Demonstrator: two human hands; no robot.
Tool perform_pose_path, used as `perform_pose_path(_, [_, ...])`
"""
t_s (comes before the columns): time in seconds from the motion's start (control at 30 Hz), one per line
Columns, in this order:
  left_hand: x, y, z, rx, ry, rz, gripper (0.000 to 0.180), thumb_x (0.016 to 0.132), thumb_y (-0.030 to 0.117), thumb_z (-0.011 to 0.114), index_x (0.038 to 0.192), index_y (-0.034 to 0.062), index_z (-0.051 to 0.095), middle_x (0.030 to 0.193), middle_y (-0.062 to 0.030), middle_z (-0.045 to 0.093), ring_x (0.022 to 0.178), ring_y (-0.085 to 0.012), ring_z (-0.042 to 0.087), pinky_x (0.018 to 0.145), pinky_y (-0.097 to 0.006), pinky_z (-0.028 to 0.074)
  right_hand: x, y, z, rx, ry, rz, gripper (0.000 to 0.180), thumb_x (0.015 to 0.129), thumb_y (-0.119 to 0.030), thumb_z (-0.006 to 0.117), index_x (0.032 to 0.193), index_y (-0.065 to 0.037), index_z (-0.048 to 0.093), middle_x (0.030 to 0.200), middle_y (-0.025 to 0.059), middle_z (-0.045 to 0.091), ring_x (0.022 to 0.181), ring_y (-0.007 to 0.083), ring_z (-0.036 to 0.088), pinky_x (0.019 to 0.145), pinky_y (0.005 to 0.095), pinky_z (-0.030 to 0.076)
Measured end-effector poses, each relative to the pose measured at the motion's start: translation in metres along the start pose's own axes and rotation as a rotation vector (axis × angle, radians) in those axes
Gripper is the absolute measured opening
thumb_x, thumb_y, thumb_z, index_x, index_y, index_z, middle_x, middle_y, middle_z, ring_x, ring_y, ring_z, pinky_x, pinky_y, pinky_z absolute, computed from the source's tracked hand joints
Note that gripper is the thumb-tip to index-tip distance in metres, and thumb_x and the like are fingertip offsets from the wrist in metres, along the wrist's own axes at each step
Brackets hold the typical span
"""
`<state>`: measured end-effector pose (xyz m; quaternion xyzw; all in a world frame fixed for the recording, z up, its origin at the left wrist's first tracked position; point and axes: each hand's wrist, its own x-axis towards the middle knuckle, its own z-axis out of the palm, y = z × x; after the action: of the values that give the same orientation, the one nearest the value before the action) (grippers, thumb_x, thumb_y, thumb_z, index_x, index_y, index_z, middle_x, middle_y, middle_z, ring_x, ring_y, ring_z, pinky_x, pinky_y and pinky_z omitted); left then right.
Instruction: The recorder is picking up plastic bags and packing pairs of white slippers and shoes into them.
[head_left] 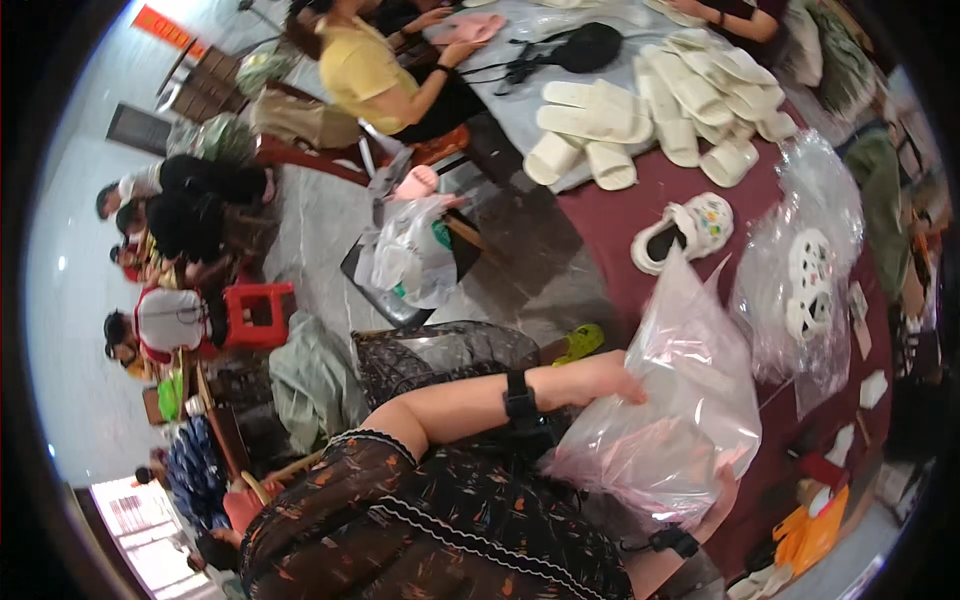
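A clear plastic bag (690,370) with pink things in its lower part is in front of me; their kind is blurred by the plastic. My left hand (598,380) is closed on the bag's left side. My right hand (722,492) grips the lower right side, its fingers partly hidden by the plastic. Just beyond the bag, a white clog (708,222) with colourful charms lies on the dark red table cover (630,215). To the right, a second white clog (808,285) with dark charms lies on or inside another clear plastic bag (765,330).
Several cream slippers (595,112) are piled at the table's far end, near a black strapped bag (585,48). A person in yellow (370,75) sits there, holding pink material. Left of the table stands a chair with a white plastic bag (412,255). Orange material (808,530) lies at lower right.
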<state>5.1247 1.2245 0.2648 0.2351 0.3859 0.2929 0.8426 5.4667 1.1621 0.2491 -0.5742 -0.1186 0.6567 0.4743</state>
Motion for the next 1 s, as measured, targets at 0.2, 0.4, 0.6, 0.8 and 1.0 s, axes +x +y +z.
perform_pose_path(0.2, [-0.105, -0.025, -0.034, -0.129, 0.197, 0.163, 0.062, 0.08, 0.008, 0.067, 0.136, -0.0006, 0.043, 0.122, -0.0095, 0.058, 0.107, -0.0154, 0.056, 0.095, -0.029, 0.043, 0.003, 0.03, 0.052, -0.184, -0.184, 0.07, 0.058, 0.083, -0.016, 0.056, 0.135, 0.004, 0.04, 0.123, 0.0199, 0.054, 0.103, 0.0304, 0.06, 0.086, 0.0413, 0.052])
perform_pose_path(0.4, [-0.2, -0.054, -0.069, -0.178, 0.322, 0.269, 0.05, 0.082, 0.004, 0.066, 0.129, -0.0021, 0.05, 0.114, -0.0079, 0.062, 0.102, -0.0147, 0.058, 0.092, -0.029, 0.045, -0.014, 0.08, 0.107, -0.221, -0.42, 0.181, 0.057, 0.083, -0.014, 0.054, 0.135, 0.005, 0.042, 0.122, 0.0186, 0.057, 0.098, 0.0267, 0.063, 0.084, 0.036, 0.053])
perform_pose_path(0.6, [-0.28, -0.051, -0.113, -0.093, 0.448, 0.058, 0.029, 0.082, 0.001, 0.066, 0.11, -0.0036, 0.063, 0.098, -0.0073, 0.068, 0.092, -0.0166, 0.064, 0.079, -0.03, 0.051, -0.059, 0.128, 0.146, -0.462, -0.299, 0.116, 0.024, 0.084, -0.014, 0.059, 0.103, 0.0, 0.066, 0.092, 0.0057, 0.067, 0.083, 0.0157, 0.063, 0.076, 0.0279, 0.05])
perform_pose_path(0.8, [-0.266, -0.035, -0.133, -0.037, 0.246, 0.078, 0.027, 0.082, 0.001, 0.064, 0.107, -0.006, 0.064, 0.098, -0.0105, 0.068, 0.088, -0.0186, 0.066, 0.076, -0.032, 0.052, -0.139, 0.131, 0.153, -0.31, -0.186, 0.012, 0.03, 0.083, -0.017, 0.068, 0.108, -0.001, 0.064, 0.096, 0.0032, 0.066, 0.084, 0.0119, 0.062, 0.076, 0.0281, 0.05])
perform_pose_path(1.0, [-0.176, -0.023, -0.041, 0.114, -0.056, -0.084, 0.037, 0.083, 0.007, 0.065, 0.117, -0.0053, 0.058, 0.102, -0.0092, 0.067, 0.088, -0.0171, 0.065, 0.081, -0.032, 0.052, -0.175, 0.121, 0.034, -0.073, 0.114, -0.084, 0.037, 0.082, -0.014, 0.07, 0.114, 0.001, 0.06, 0.101, 0.0087, 0.067, 0.083, 0.0171, 0.066, 0.074, 0.0314, 0.054])
